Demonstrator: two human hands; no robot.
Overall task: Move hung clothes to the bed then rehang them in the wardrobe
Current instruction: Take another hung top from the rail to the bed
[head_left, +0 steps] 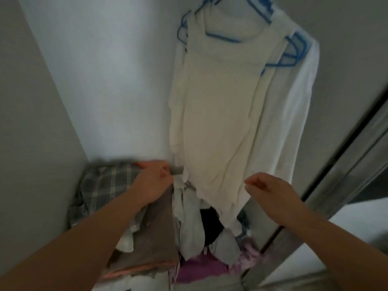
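Cream knit garment (220, 114) hangs on a blue plastic hanger (222, 37) inside the wardrobe, a white shirt (298, 114) just behind it on more blue hangers. Left hand (154, 177): fingers curled at a small grey item (177, 170) beside the hem; blur, so the grip is unclear. Right hand (270, 192): thumb and forefinger nearly pinched just beside the lower edge, nothing visibly held. Below: plaid grey cloth (105, 183), brown folded fabric (155, 238), purple cloth (201, 267), partly hidden. Hanger hooks are cut off at top.
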